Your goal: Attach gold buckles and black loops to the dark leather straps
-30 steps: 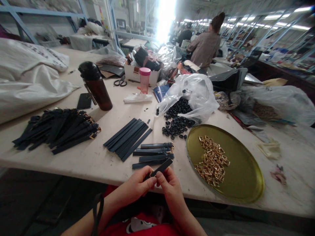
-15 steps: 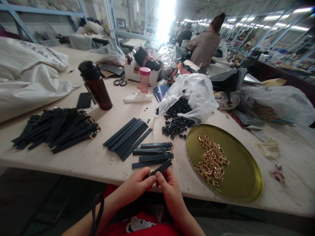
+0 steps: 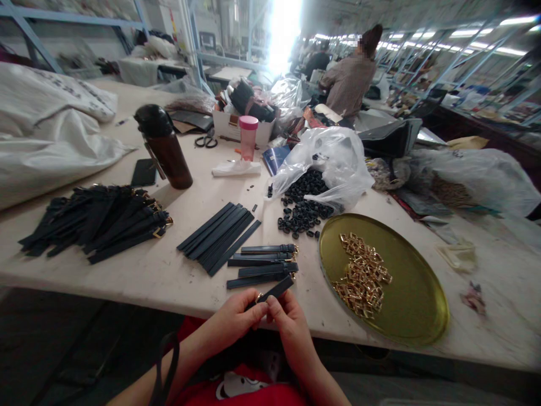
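Note:
Both my left hand point(image 3: 243, 311) and my right hand point(image 3: 287, 313) pinch one dark strap point(image 3: 276, 288) at the table's front edge. A gold buckle point(image 3: 259, 296) sits on it by my left fingertips; the strap's free end points up and right. Just beyond lie several buckled straps point(image 3: 262, 273) in a short row. Plain dark strips point(image 3: 220, 234) are stacked to their left, and a large heap of buckled straps point(image 3: 97, 220) is at the far left. Gold buckles point(image 3: 366, 276) are piled on a round golden tray point(image 3: 416, 293) at the right. Small black loops point(image 3: 302, 217) spill from a plastic bag point(image 3: 338, 152).
A dark bottle point(image 3: 169, 152), a phone point(image 3: 144, 172), scissors point(image 3: 205, 142) and a pink-lidded cup point(image 3: 248, 138) stand or lie towards the back. White cloth point(image 3: 46, 135) covers the left side. A person point(image 3: 350, 79) is beyond the table. A full box point(image 3: 243, 127) sits at the back.
The view has shifted very slightly. My hands keep hold of the same strap, with almost no visible movement.

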A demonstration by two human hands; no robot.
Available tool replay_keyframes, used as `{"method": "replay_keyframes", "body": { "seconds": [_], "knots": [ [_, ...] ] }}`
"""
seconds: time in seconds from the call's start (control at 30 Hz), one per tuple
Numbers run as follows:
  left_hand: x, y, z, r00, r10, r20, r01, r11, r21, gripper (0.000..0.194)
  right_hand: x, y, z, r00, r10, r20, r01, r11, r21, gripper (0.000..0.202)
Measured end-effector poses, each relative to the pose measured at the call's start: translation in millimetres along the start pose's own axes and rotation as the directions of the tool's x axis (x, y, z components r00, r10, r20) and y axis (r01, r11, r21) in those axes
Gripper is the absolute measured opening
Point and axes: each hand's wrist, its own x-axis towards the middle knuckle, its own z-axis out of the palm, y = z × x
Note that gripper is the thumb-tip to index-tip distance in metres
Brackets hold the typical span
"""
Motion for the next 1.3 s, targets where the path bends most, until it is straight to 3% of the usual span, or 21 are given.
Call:
{"method": "replay_keyframes", "body": {
  "seconds": [0.43,1.3],
  "knots": [
    [1.7,-3.3,-0.4,1.0,0.014,-0.003,-0.014,1.0,0.006,0.032,-0.5,1.1,-0.6,1.0,-0.003,0.016,0.003,1.0,-0.002,0.016],
    [-0.2,2.3,1.0,0.998,-0.064,0.016,0.063,0.998,0.031,0.03,-2.0,2.3,-0.8,1.0,0.015,0.006,-0.015,1.0,0.009,0.02]
  ]
}}
